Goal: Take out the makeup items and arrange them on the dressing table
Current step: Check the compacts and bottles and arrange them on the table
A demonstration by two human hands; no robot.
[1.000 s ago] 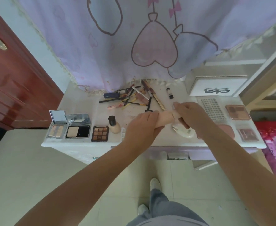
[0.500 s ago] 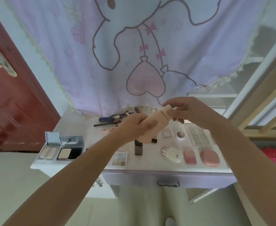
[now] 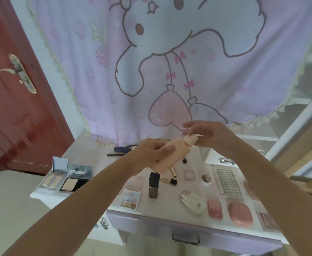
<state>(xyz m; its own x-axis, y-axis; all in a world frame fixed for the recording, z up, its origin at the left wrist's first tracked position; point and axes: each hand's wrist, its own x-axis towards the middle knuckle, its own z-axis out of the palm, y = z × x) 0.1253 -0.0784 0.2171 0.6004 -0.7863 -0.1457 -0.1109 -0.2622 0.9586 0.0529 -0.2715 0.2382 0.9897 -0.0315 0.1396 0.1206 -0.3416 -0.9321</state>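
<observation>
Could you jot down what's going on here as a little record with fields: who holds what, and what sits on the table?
held item: peach plastic tube, lifted above the table
left hand: grips the tube's body
right hand: pinches the tube's cap end
table: white dressing table
front right: round pink compact, closed
front middle: pastel eyeshadow palette, open
centre: dark square bottle, upright
left edge: two open mirrored compacts

1. Both forearms are bare; no sleeves reach into view.
2. The left hand (image 3: 152, 154) and right hand (image 3: 209, 134) wear no gloves.
3. No rings, watch or bracelet show on either wrist.
</observation>
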